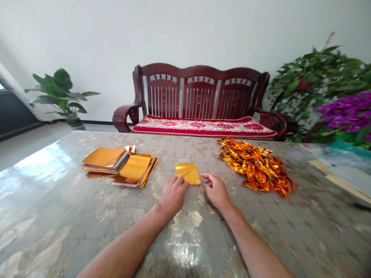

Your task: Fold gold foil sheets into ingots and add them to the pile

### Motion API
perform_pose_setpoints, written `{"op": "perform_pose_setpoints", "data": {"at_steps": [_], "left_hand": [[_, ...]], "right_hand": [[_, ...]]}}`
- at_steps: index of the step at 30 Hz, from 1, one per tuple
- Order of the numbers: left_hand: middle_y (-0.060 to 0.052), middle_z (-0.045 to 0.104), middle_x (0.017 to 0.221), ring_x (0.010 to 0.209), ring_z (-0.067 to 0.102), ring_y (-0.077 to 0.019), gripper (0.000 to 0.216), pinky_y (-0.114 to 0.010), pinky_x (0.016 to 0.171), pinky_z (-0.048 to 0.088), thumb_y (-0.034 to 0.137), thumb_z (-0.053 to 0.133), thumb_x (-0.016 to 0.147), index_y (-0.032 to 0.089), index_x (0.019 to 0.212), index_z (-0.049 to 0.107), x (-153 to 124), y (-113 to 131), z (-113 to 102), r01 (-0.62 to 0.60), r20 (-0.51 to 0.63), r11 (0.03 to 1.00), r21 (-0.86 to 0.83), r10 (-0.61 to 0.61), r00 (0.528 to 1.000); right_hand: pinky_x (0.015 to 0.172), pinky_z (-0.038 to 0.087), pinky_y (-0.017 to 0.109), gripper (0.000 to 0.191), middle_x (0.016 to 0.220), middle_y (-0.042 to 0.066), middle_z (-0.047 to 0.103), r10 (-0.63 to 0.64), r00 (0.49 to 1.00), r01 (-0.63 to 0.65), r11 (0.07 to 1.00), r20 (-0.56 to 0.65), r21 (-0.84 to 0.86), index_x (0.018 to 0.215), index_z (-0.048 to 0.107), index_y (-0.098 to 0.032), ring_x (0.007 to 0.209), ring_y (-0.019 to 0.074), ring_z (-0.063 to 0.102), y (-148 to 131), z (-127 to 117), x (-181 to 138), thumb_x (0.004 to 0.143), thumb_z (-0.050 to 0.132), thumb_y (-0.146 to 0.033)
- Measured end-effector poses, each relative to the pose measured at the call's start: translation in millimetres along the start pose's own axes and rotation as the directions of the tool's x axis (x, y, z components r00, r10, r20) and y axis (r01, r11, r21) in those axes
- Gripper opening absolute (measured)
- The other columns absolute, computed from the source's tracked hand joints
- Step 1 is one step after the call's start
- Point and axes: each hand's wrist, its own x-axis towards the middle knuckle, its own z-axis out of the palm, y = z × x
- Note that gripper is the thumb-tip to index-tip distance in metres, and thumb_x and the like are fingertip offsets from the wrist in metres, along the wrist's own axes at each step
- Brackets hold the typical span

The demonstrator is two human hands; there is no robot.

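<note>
A single sheet of gold foil paper lies flat on the table just beyond my hands. My left hand rests on the table with its fingertips on the sheet's near left corner, fingers curled together. My right hand lies close to the sheet's near right corner, its forefinger stretched toward the paper without clearly touching it. Left of the sheet sit two overlapping stacks of gold paper. To the right lies a heap of folded gold paper pieces.
The table has a glossy floral cover. A dark wooden bench with a red cushion stands behind it. Potted plants stand at the far left and right, with purple flowers. Paper and plastic items lie at the right edge.
</note>
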Motion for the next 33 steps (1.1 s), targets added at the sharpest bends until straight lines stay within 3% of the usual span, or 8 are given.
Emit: {"op": "perform_pose_setpoints", "data": {"at_steps": [15, 26, 33], "left_hand": [[-0.008, 0.062, 0.105, 0.098, 0.054, -0.0241, 0.027, -0.036, 0.084, 0.047, 0.020, 0.045, 0.096, 0.025, 0.111, 0.068, 0, -5, 1, 0.011, -0.011, 0.999, -0.048, -0.012, 1.000], [-0.006, 0.062, 0.106, 0.098, 0.055, -0.0234, 0.028, -0.034, 0.082, 0.049, 0.019, 0.045, 0.096, 0.025, 0.111, 0.068, -1, -6, 2, 0.015, -0.018, 0.998, -0.053, -0.016, 1.000], [-0.006, 0.062, 0.106, 0.097, 0.055, -0.0234, 0.027, -0.034, 0.082, 0.049, 0.019, 0.046, 0.096, 0.025, 0.111, 0.067, -2, -6, 1, 0.007, -0.019, 0.999, -0.048, -0.008, 1.000]], "right_hand": [[0.068, 0.052, 0.026, 0.052, 0.100, 0.005, 0.067, 0.064, 0.998, -0.064, 0.997, -0.012, 0.032, 0.113, 0.065, -0.019, 0.082, 0.0158, 0.063, 2, 2, 1, 0.066, 0.045, -0.005], [0.066, 0.051, 0.027, 0.051, 0.097, 0.005, 0.066, 0.089, 0.995, -0.087, 0.994, -0.032, 0.063, 0.116, 0.064, -0.018, 0.067, 0.0138, 0.060, -3, 0, 1, 0.068, 0.048, -0.012], [0.066, 0.049, 0.027, 0.044, 0.071, -0.003, 0.061, 0.114, 0.993, -0.115, 0.988, 0.014, 0.105, 0.118, 0.061, -0.018, 0.063, 0.0148, 0.059, -10, -3, 0, 0.076, 0.051, -0.020]]}}
